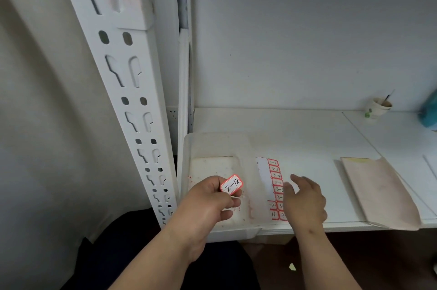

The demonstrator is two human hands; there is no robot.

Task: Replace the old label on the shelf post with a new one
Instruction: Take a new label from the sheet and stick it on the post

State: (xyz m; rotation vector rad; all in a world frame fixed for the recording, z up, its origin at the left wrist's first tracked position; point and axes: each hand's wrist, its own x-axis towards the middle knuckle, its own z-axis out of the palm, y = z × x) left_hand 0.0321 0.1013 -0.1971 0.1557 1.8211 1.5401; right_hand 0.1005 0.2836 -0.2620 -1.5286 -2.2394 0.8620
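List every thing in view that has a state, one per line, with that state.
label 2-12: peeled, pinched in left hand
right hand: open, over label sheet
label sheet: flat on shelf, partly used
shelf post: upright, faint red residue near top
plastic tray: upright, red scraps inside
paper cup: upright

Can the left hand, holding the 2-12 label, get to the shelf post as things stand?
Probably yes: the left hand pinches the label just right of the shelf post, with nothing between them.

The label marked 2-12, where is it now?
In the head view, the label marked 2-12 is pinched in the left hand, above the clear tray, left of the label sheet.
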